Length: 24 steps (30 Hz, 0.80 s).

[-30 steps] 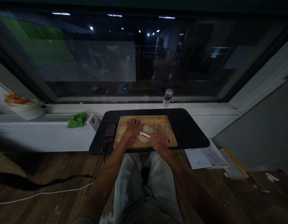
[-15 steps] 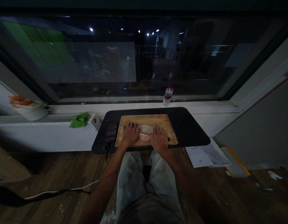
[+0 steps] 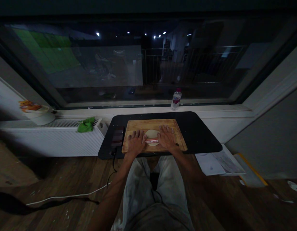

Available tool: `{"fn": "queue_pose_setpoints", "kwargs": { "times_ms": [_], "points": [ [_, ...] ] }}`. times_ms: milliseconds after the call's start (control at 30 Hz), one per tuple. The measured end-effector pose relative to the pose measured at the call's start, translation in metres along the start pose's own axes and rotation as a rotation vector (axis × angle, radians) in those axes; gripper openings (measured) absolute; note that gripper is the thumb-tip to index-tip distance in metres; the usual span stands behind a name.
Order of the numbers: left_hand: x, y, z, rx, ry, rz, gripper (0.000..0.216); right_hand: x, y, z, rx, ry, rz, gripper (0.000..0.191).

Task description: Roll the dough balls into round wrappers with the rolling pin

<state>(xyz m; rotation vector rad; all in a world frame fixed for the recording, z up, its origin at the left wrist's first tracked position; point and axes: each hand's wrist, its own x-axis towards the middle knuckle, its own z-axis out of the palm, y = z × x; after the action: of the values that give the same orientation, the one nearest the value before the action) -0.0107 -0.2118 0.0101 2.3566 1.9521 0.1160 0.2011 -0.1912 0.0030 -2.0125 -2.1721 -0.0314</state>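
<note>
A wooden cutting board (image 3: 174, 128) lies on a small black table (image 3: 198, 134). On it is a round, pale disc of dough (image 3: 152, 133). A thin red and white rolling pin (image 3: 152, 141) lies across the near part of the dough. My left hand (image 3: 136, 141) presses flat on the pin's left end with fingers stretched out. My right hand (image 3: 167, 137) rests flat on its right end, fingers spread forward.
A dark phone-like object (image 3: 118, 136) with a cable lies left of the board. A water bottle (image 3: 176, 99) stands on the sill. A green cloth (image 3: 86, 124) and a white bowl (image 3: 40, 116) sit on the radiator. Papers (image 3: 218, 162) lie on the floor at right.
The rolling pin has straightened from a slant to level across the dough and rolled back and forth. Both hands moved with it; the camera view shifted slightly left.
</note>
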Motion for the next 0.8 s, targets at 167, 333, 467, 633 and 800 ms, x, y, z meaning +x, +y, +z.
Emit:
{"fn": "queue_pose_setpoints", "kwargs": {
  "times_ms": [167,333,467,633,800],
  "points": [
    [0.012,0.000,0.006,-0.019,0.028,-0.049,0.059,0.019,0.005,0.001,0.036,0.008,-0.042,0.066],
    [0.027,0.000,0.006,-0.029,0.072,-0.069,0.058,0.037,0.007,0.004,0.059,0.024,-0.057,0.066],
    [0.038,-0.003,0.001,-0.044,0.069,-0.056,0.056,0.054,0.006,0.003,0.107,0.072,-0.057,0.064],
    [0.057,-0.011,-0.003,-0.049,0.008,-0.017,0.054,0.078,0.006,0.003,0.186,0.104,-0.006,0.060],
    [0.079,-0.016,-0.002,-0.054,0.036,-0.072,0.054,0.097,0.008,0.003,0.217,0.133,0.034,0.058]
  ]
}}
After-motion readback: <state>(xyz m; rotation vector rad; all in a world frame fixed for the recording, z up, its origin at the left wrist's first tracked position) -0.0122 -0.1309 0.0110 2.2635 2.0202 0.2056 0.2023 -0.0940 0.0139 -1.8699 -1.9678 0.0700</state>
